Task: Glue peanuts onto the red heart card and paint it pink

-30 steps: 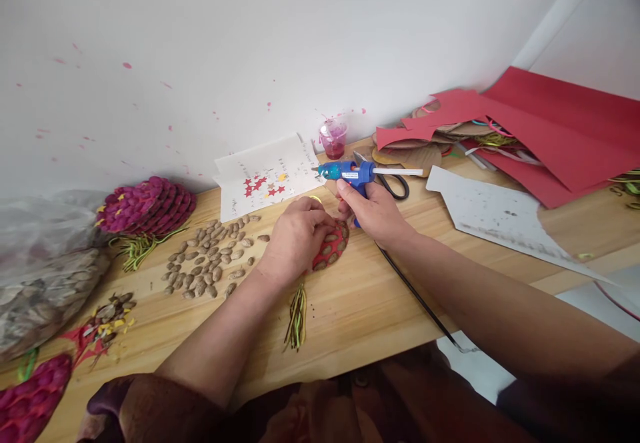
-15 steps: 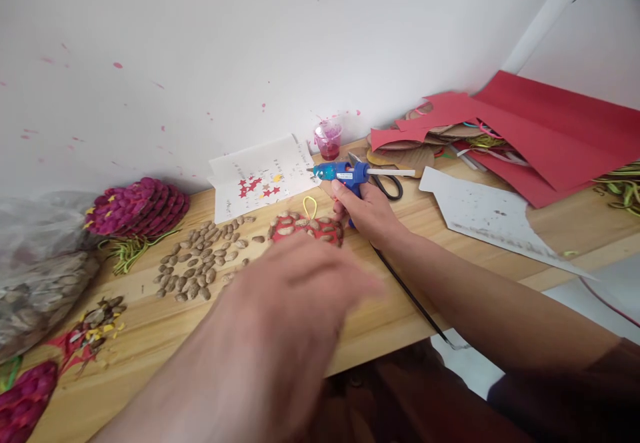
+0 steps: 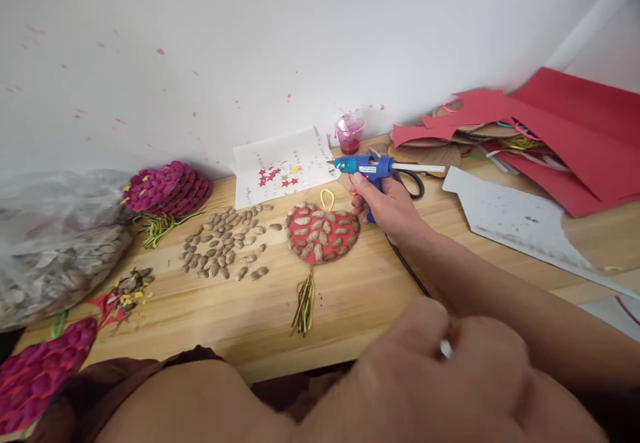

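Note:
My right hand (image 3: 393,210) is wrapped round a blue hot glue gun (image 3: 365,167), held level with its nozzle pointing left. A white glue stick (image 3: 420,168) juts from its back end. Large in the foreground, my left hand (image 3: 450,363) crosses in front of my right forearm. Its fingers are curled closed; a small pale spot shows between them, but I cannot make out what they hold, if anything. Left of the glue gun lies a round red ornament (image 3: 331,235) covered with peanuts, with a yellow loop (image 3: 327,199) above and a green-brown tassel (image 3: 303,305) below.
Loose peanuts (image 3: 214,246) spread left of the ornament. Behind are a white paper (image 3: 250,193) with red stars and a cup of pink paint (image 3: 349,138). Black-handled scissors (image 3: 414,184) lie behind my right hand. Red card (image 3: 575,143) fills the right; a plastic bag (image 3: 55,256) stands left.
My left hand has swung from over the ornament to the lower right, uncovering the ornament and its tassel. The view has shifted slightly; my right hand still holds the glue gun.

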Action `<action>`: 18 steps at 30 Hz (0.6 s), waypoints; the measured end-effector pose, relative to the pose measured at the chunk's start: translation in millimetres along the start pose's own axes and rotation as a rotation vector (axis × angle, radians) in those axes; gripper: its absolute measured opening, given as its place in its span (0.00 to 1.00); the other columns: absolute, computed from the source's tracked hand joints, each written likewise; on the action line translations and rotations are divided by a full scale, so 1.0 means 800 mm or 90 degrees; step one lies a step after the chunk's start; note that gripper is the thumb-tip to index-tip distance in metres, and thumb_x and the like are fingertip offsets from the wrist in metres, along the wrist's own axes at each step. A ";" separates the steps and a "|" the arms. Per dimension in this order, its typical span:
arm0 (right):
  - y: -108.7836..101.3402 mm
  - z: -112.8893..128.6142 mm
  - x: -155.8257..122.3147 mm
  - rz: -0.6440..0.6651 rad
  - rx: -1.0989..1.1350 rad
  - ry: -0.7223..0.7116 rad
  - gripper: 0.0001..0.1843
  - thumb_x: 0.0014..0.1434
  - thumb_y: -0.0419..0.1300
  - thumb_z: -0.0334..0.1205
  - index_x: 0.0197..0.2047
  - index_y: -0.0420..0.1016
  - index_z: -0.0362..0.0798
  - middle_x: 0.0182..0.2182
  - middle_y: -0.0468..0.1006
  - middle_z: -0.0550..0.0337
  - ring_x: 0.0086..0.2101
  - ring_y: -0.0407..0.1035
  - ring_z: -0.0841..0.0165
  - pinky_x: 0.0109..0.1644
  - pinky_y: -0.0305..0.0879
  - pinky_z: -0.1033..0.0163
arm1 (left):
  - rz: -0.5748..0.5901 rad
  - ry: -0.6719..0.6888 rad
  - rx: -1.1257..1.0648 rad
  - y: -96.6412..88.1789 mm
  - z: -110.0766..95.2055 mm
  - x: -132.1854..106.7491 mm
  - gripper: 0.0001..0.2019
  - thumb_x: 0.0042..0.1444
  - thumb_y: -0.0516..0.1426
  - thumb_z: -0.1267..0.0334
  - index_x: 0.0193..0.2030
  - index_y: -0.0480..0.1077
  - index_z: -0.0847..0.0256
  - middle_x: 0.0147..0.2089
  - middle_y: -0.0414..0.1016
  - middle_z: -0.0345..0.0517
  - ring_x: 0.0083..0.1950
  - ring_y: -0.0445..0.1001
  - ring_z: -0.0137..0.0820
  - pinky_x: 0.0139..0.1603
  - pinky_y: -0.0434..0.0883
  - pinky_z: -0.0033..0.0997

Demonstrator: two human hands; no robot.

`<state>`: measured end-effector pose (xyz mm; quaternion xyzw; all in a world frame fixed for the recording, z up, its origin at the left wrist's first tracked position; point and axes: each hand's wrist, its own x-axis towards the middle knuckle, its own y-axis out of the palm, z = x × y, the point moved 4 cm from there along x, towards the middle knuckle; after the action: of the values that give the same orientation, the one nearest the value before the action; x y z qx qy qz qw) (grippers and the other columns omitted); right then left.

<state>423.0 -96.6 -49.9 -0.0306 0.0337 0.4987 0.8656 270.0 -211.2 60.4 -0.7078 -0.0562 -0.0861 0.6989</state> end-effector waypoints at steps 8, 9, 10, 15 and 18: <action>-0.001 -0.005 0.003 -0.006 -0.013 -0.020 0.21 0.62 0.63 0.60 0.37 0.74 0.49 0.25 0.77 0.62 0.25 0.74 0.70 0.24 0.67 0.67 | -0.062 -0.326 -0.112 0.071 0.149 -0.050 0.18 0.69 0.47 0.72 0.59 0.69 0.58 0.51 0.78 0.52 0.59 0.70 0.44 0.61 0.71 0.51; -0.001 -0.007 0.004 -0.009 -0.009 -0.016 0.21 0.62 0.63 0.60 0.38 0.74 0.49 0.26 0.77 0.62 0.25 0.74 0.70 0.24 0.67 0.68 | -0.076 -0.334 -0.111 0.081 0.159 -0.056 0.19 0.69 0.47 0.72 0.62 0.68 0.57 0.53 0.77 0.52 0.61 0.69 0.44 0.61 0.70 0.51; -0.001 -0.008 0.005 -0.009 -0.005 -0.010 0.22 0.61 0.64 0.61 0.39 0.74 0.49 0.26 0.77 0.62 0.25 0.74 0.70 0.23 0.66 0.68 | -0.082 -0.338 -0.108 0.090 0.166 -0.059 0.19 0.69 0.48 0.72 0.63 0.67 0.56 0.55 0.76 0.53 0.62 0.68 0.44 0.62 0.69 0.53; 0.000 -0.009 0.005 -0.003 0.000 0.006 0.23 0.60 0.64 0.62 0.40 0.74 0.49 0.26 0.76 0.62 0.24 0.74 0.71 0.22 0.65 0.69 | -0.061 -0.310 -0.097 0.104 0.169 -0.057 0.21 0.69 0.49 0.73 0.65 0.63 0.54 0.58 0.76 0.53 0.65 0.65 0.45 0.63 0.63 0.56; 0.001 -0.007 0.004 -0.005 -0.005 0.005 0.21 0.62 0.63 0.60 0.40 0.74 0.49 0.26 0.76 0.63 0.24 0.74 0.71 0.23 0.66 0.69 | -0.065 -0.305 -0.080 0.104 0.168 -0.055 0.20 0.69 0.49 0.72 0.64 0.64 0.54 0.57 0.77 0.53 0.63 0.66 0.45 0.63 0.61 0.55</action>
<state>424.3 -93.9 -56.0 -0.0362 0.0349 0.4953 0.8673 249.4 -76.1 -30.7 -0.7464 -0.2504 0.0460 0.6149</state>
